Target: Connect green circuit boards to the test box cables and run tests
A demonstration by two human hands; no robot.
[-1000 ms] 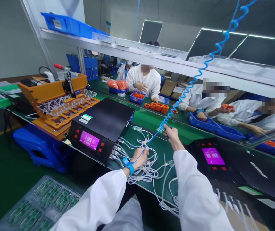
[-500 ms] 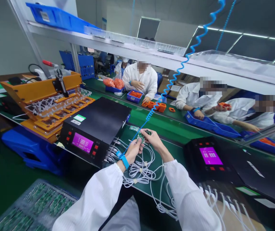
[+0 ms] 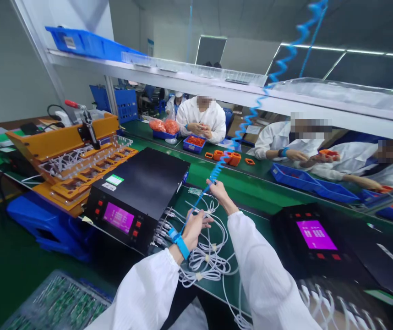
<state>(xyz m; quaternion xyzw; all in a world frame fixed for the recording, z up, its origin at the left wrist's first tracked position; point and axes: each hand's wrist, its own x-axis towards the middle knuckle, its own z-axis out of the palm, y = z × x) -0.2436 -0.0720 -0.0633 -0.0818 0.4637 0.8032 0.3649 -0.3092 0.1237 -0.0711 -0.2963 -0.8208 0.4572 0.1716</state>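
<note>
Left grip (image 3: 193, 228) half-open near cables (image 3: 213, 262)

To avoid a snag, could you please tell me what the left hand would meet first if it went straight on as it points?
The left hand would probably meet the looped white cables just ahead, then perhaps the right hand; relative height is hard to judge.

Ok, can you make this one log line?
left hand: near white cables; right hand: near circuit board; grips: unclear; blue wristband: left wrist
</note>
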